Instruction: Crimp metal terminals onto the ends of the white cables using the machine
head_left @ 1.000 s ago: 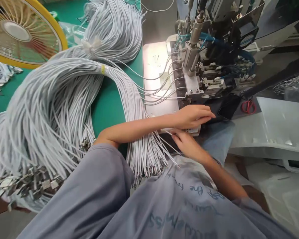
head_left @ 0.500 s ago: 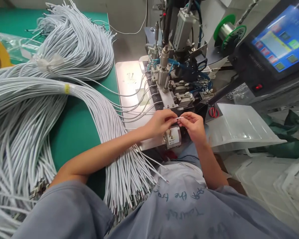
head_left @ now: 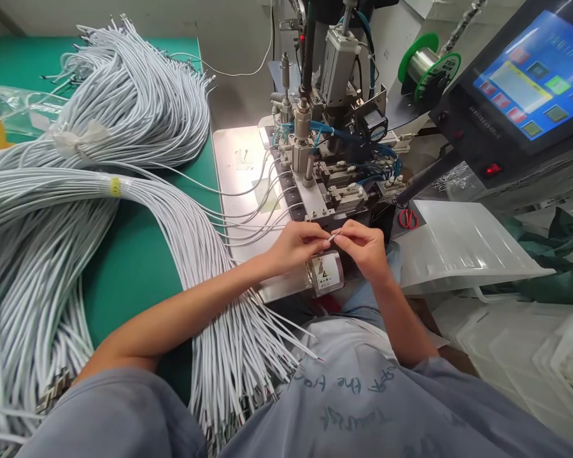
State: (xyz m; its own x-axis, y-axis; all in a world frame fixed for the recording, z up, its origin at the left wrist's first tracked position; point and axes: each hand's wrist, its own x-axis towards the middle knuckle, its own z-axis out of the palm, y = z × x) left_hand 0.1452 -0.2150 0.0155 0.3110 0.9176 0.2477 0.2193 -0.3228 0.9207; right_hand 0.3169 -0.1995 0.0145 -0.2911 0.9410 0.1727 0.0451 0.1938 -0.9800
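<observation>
At the upper left of the frame a tied bundle (head_left: 157, 108) of pale cables lies on the green surface (head_left: 138, 273). Below it, a second bundle (head_left: 172, 213), banded with yellow tape (head_left: 115, 186), arcs in from the left edge and fans out toward the lower middle, its many ends loose over the person's lap; whether these ends are finished or waiting cannot be told.

In the middle, several cables (head_left: 255, 207) cross the bright plate (head_left: 236, 149) and reach the near side of the machine (head_left: 305, 152), so that part of the loading looks done. One more cable end (head_left: 334, 235) is apart from them, just below the machine at the centre: the left hand (head_left: 328, 240) pinches it between thumb and fingers, and the right hand (head_left: 338, 235) pinches at its tip, the two hands nearly touching. This end is not yet in the machine, and handling of it seems under way. With so many loose ends alongside, the work as a whole looks far from complete.

Farther right are red scissors (head_left: 408, 219), a solder spool (head_left: 428, 67), a pale tray (head_left: 468, 242) and, at the upper right, a lit screen (head_left: 530, 83).
</observation>
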